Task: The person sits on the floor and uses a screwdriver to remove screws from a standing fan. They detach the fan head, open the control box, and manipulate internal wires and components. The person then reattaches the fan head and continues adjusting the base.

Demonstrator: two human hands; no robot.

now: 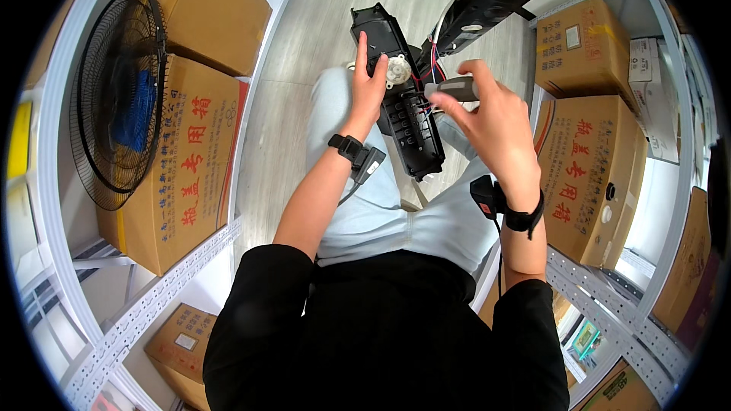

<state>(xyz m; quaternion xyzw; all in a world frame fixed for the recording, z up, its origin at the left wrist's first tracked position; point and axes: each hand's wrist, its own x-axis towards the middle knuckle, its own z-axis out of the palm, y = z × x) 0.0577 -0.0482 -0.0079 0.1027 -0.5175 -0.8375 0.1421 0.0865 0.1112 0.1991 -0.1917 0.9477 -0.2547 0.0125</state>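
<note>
A long black plastic control panel (415, 144) lies tilted over my lap, its inner side up, showing a row of small parts. A pale round motor-like part (397, 71) sits on it. My left hand (368, 95) holds the panel's left edge, index finger stretched along it and thumb at the round part; its other fingers are hidden. My right hand (495, 125) is closed round the grey handle of a screwdriver (457, 89), above the panel's right edge. The screwdriver's tip is hard to make out. Red, white and dark wires (434, 61) run from the panel.
Beyond the panel stands a black fan-like column (487, 7). Metal shelves flank me, with cardboard boxes (194, 160) and a black wire fan guard (122, 99) on the left, more boxes (590, 175) on the right. Both wrists wear strapped devices with cables.
</note>
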